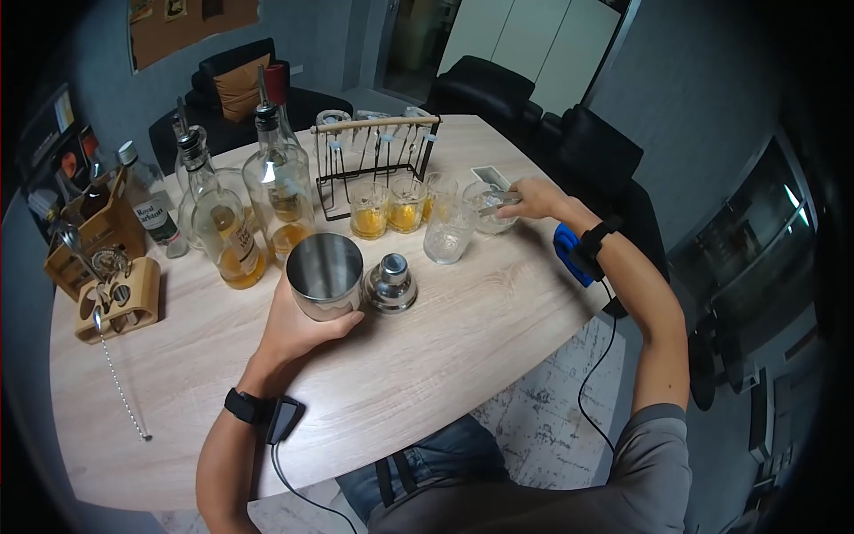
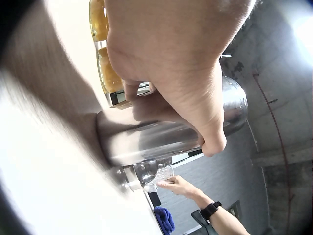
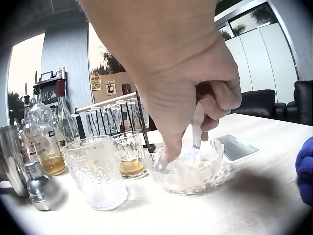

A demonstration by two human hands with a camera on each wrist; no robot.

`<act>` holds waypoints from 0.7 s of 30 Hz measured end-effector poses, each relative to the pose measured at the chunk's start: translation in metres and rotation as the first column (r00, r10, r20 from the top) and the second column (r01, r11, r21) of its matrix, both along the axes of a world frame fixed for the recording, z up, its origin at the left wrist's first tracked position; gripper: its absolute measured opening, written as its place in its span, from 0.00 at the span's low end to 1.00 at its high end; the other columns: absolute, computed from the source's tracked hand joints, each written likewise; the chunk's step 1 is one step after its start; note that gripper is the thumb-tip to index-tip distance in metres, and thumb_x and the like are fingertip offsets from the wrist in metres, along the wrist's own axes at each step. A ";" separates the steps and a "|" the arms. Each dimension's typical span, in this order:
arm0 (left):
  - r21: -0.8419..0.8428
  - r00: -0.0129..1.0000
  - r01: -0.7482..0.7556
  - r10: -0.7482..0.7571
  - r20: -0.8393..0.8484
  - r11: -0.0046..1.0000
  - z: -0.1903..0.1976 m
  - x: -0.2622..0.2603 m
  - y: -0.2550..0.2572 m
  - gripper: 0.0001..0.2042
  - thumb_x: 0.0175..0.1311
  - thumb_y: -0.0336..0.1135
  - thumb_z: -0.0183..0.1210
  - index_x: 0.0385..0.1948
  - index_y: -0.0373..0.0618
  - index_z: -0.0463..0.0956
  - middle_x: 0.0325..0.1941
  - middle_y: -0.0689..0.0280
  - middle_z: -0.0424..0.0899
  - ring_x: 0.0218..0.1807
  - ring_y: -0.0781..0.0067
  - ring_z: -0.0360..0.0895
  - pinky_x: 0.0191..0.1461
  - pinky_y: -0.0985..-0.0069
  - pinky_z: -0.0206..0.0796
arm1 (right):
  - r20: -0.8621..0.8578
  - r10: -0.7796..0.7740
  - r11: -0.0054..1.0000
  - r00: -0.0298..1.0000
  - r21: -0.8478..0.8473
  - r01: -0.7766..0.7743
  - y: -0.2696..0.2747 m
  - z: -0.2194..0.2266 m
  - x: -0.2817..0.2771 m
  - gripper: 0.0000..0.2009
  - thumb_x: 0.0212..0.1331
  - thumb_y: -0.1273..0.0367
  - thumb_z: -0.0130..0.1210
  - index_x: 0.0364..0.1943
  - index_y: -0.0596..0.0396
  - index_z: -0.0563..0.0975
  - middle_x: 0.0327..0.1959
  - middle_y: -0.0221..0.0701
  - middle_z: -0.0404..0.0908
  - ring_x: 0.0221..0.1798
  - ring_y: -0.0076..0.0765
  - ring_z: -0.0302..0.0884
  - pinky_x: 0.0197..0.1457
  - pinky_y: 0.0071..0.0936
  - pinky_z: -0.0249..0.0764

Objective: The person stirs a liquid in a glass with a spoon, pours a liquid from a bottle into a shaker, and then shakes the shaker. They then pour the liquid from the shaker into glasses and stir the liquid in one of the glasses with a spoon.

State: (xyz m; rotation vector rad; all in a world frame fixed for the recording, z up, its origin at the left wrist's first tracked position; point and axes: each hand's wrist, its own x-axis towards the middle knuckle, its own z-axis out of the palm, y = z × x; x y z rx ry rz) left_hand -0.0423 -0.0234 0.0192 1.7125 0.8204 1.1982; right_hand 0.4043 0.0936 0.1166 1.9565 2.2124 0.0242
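My left hand (image 1: pixel 298 331) grips a steel shaker tin (image 1: pixel 325 298), its mouth facing up and its inside bare where it shows. In the left wrist view, fingers and thumb (image 2: pixel 213 142) wrap round the tin. A shaker top (image 1: pixel 391 285) with its cap stands on the table right beside it. My right hand (image 1: pixel 538 198) pinches metal tongs (image 3: pixel 198 127), reaching down into a cut-glass bowl (image 3: pixel 188 176). The tongs' tips are partly hidden by the hand and the bowl's rim. A patterned glass tumbler (image 1: pixel 447 240) stands left of the bowl.
Several glasses with amber liquid (image 1: pixel 405 214) stand before a rack of hanging glass mugs (image 1: pixel 374 160). Tall pourer bottles (image 1: pixel 280 196) are at the left, beside a wooden tool stand (image 1: pixel 120 307) and a twisted bar spoon (image 1: pixel 120 383). A blue cloth (image 1: pixel 569 254) lies at the right edge.
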 end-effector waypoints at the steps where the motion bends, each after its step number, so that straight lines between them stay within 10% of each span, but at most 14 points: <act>1: 0.001 1.000 -0.001 0.001 0.001 1.000 0.001 0.000 0.000 0.42 0.40 0.37 0.78 0.61 0.38 0.66 0.58 0.58 0.79 0.60 0.66 0.77 0.66 0.68 0.67 | 0.022 -0.001 1.000 1.000 -0.012 0.002 0.001 0.003 -0.001 0.35 0.52 0.42 0.67 0.49 0.61 0.84 0.41 0.51 0.87 0.45 0.55 0.85 0.52 0.42 0.79; 21: -0.006 1.000 0.010 -0.009 0.028 1.000 0.001 0.001 -0.002 0.43 0.40 0.37 0.79 0.62 0.38 0.65 0.59 0.58 0.78 0.61 0.65 0.76 0.68 0.67 0.66 | 0.059 -0.092 0.995 0.994 0.053 0.089 -0.015 0.024 0.008 0.23 0.57 0.50 0.66 0.52 0.46 0.86 0.45 0.43 0.88 0.51 0.52 0.84 0.56 0.43 0.79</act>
